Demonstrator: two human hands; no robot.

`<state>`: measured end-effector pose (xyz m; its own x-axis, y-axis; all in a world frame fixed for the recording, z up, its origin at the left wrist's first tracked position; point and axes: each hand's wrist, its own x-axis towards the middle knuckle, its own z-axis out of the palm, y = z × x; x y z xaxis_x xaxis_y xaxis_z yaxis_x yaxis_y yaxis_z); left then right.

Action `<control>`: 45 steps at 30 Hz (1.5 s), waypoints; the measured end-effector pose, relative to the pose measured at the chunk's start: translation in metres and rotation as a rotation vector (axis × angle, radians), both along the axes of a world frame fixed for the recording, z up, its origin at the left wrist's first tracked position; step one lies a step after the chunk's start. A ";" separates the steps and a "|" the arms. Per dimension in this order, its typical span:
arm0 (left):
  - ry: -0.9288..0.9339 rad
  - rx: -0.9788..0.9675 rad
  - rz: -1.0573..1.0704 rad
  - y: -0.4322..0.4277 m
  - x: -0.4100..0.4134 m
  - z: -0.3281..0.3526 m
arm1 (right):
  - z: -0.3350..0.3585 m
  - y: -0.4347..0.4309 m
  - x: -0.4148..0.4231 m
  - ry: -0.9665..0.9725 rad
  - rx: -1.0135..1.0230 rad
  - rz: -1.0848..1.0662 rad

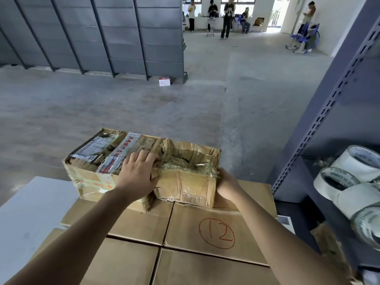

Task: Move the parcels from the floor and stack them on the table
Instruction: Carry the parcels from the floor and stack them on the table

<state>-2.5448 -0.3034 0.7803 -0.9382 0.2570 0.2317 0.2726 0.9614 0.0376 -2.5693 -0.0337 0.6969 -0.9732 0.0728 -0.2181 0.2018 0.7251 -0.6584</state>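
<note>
A battered, tape-wrapped cardboard parcel [185, 182] with torn flaps lies on top of a larger brown box marked with a red circled 12 [216, 233]. My left hand [137, 173] lies on the parcel's top near its middle, fingers curled over a torn flap edge. My right hand [226, 184] grips the parcel's near right corner. Another brown box [123, 262] sits lower in front, on the white table [30, 212].
A grey metal shelf unit [329, 112] stands at the right, holding several rolls of tape [349, 182]. Grey shelving backs [92, 33] line the far left. A small white box [164, 81] lies on the concrete floor. Several people stand and sit far back.
</note>
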 end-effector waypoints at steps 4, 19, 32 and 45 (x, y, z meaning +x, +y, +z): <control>-0.097 0.059 -0.018 -0.002 0.001 0.007 | 0.002 -0.001 0.025 0.051 -0.178 -0.022; -0.089 0.285 0.018 0.004 0.046 0.040 | 0.075 0.000 0.083 0.480 -0.165 -0.090; 0.135 0.560 0.110 -0.127 0.225 0.052 | 0.128 -0.193 0.185 0.529 -0.271 0.304; 0.198 0.742 0.689 -0.402 0.539 -0.027 | 0.046 -0.500 0.409 0.314 -0.275 0.862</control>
